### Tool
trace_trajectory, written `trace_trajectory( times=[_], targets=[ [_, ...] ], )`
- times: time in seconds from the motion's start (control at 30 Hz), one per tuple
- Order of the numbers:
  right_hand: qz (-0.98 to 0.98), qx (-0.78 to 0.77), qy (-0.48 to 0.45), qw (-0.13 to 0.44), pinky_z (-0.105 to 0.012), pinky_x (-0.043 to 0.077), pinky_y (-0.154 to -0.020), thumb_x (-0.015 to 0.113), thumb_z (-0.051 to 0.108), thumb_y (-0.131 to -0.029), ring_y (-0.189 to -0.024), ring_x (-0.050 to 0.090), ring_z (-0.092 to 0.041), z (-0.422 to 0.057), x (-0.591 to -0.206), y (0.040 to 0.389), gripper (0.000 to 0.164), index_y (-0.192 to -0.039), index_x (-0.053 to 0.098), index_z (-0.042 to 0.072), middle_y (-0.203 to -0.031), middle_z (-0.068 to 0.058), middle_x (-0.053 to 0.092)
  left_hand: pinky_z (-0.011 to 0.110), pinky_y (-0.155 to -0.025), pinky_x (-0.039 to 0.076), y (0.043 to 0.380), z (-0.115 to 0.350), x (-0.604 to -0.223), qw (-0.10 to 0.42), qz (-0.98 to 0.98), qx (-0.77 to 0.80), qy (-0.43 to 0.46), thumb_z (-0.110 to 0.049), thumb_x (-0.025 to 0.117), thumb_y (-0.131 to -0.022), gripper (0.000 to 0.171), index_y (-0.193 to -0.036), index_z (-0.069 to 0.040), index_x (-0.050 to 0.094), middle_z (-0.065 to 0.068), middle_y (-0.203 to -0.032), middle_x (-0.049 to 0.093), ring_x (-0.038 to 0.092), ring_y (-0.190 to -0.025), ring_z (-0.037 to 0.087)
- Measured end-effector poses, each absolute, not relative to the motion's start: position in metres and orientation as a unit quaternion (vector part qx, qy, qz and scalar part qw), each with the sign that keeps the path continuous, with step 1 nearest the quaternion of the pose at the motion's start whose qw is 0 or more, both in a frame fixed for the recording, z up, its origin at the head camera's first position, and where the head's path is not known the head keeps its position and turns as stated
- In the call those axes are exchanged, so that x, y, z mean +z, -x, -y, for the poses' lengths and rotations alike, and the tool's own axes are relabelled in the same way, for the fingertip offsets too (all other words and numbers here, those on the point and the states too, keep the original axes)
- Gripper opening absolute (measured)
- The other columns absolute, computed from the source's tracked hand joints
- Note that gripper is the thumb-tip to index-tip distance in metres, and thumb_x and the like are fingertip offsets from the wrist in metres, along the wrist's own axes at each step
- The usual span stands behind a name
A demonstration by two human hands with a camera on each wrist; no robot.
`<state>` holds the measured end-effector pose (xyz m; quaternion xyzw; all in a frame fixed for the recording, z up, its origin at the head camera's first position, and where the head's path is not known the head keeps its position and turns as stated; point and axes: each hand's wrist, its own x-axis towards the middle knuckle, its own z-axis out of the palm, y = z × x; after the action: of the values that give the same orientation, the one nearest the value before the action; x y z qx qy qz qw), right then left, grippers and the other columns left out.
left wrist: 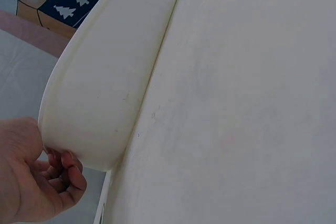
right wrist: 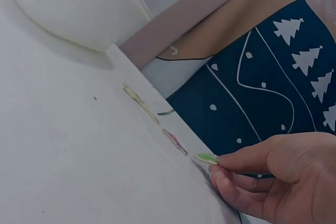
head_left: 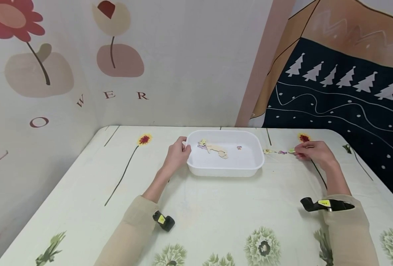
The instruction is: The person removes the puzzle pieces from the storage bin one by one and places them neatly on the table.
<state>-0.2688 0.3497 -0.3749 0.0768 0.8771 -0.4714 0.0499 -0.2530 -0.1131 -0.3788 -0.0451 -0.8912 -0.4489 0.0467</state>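
My left hand (head_left: 177,153) grips the left rim of a white plastic tray (head_left: 224,172), with the thumb at the rim and the fingers curled against the outer wall. Inside the tray lie a few small flat cut-out pieces (head_left: 222,152), cream, yellow and purple, and a tiny one (head_left: 239,147) apart from them. Right of the tray, my right hand (head_left: 317,153) pinches a small green leaf-shaped piece (right wrist: 206,158) between thumb and fingers, close over the table. Beside it on the cloth lie a purple piece (right wrist: 174,141) and a longer cream-yellow piece (right wrist: 139,100), roughly in a row.
A pale tablecloth (head_left: 216,207) printed with flowers and stems covers the table. Its far edge meets a wall hanging (head_left: 183,74) with printed flowers and letters. To the right hangs a dark panel (head_left: 329,103) with white trees. Each sleeve carries a black wrist camera (head_left: 329,204).
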Motion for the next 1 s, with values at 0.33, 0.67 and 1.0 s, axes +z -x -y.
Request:
trace_trajectory(
  times=[0.33, 0.67, 1.0],
  targets=[
    [-0.879, -0.464, -0.097, 0.039, -0.02, 0.054, -0.064, 0.061, 0.016, -0.1, -0.066, 0.063, -0.002, -0.351, -0.379, 0.268, 0.041, -0.125, 0.055, -0.015, -0.078, 0.006, 0.066, 0.027, -0.059, 0.037, 0.252, 0.114, -0.378, 0.049, 0.892, -0.448, 0.047, -0.013, 0.05, -0.102, 0.043, -0.142, 0.003, 0.048, 0.004, -0.078, 0.048, 0.044, -0.065, 0.016],
    [-0.9, -0.423, -0.103, 0.021, -0.024, 0.052, -0.06, 0.057, 0.016, -0.098, -0.066, 0.058, -0.009, -0.35, -0.376, 0.266, 0.04, -0.124, 0.056, -0.015, -0.078, -0.001, 0.064, 0.027, -0.059, 0.037, 0.252, 0.113, -0.378, 0.041, 0.892, -0.448, 0.041, -0.013, 0.05, -0.102, 0.044, -0.143, 0.003, 0.047, 0.004, -0.079, 0.048, 0.044, -0.066, 0.015],
    [-0.884, -0.464, -0.043, -0.027, -0.023, 0.054, -0.065, 0.06, 0.025, -0.101, -0.075, 0.064, -0.008, -0.35, -0.372, 0.275, 0.044, -0.126, 0.057, -0.011, -0.098, -0.006, 0.067, 0.027, -0.059, 0.037, 0.253, 0.113, -0.378, 0.047, 0.892, -0.447, 0.046, -0.013, 0.05, -0.102, 0.043, -0.142, 0.004, 0.048, 0.004, -0.078, 0.048, 0.044, -0.065, 0.015]
  ],
)
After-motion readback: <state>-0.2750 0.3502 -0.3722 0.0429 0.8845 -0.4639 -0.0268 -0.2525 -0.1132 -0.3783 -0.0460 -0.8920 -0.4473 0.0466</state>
